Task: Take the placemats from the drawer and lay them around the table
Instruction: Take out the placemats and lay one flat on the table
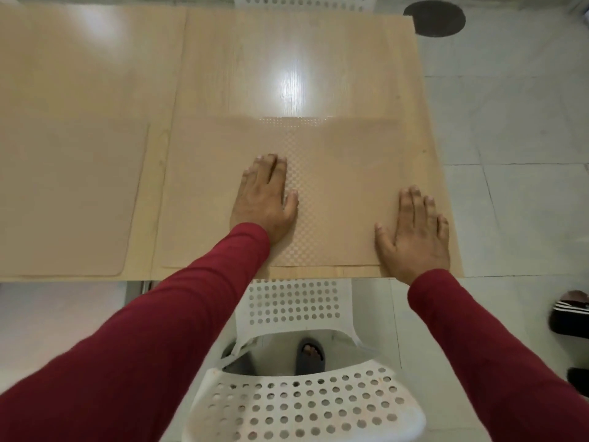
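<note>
A tan, faintly checkered placemat point(334, 161) lies flat on the light wooden table point(287, 59), along its near edge. My left hand point(264, 199) rests palm down on the mat's middle, fingers together and flat. My right hand point(414, 231) presses flat on the mat's right side, close to the table's right edge. Neither hand grips anything. A second tan placemat point(70, 199) lies flat at the near left of the table, apart from both hands.
A white perforated chair point(296, 403) stands tucked under the table's near edge, right below my arms. Another white chair point(306, 1) shows at the far side. A dark round mark point(436, 19) is on the tiled floor; sandals point(570, 314) lie at the right.
</note>
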